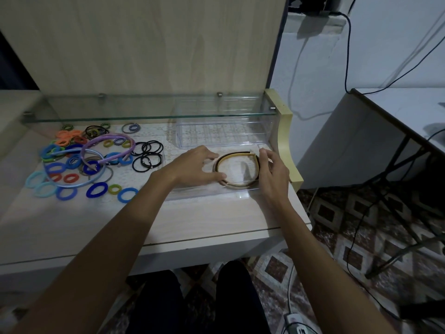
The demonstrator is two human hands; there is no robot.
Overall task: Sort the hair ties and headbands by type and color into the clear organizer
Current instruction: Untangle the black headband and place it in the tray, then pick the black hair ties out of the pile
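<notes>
Head view looks down past two dark-trousered knees (192, 302) and a patterned tile floor (337, 237) to a pale wood surface (204, 220). On it lies a clear organizer (216, 192) tray holding two headbands, one black (234, 153) and one tan (240, 185), nested together. Left hand (192, 167) rests at their open ends, fingers (212, 155) loosely spread and touching them; right hand (272, 172) pinches the far curve of the black one. Further left lies a heap of hair ties (72, 165) in blue, orange, green and red, too many to count, with about a dozen thin black ties (147, 155) and two headbands, lilac (108, 143) and pale blue (72, 184). Behind, a glass shelf (144, 115), a second clear bin (224, 131), a white wall and cables (348, 56).
</notes>
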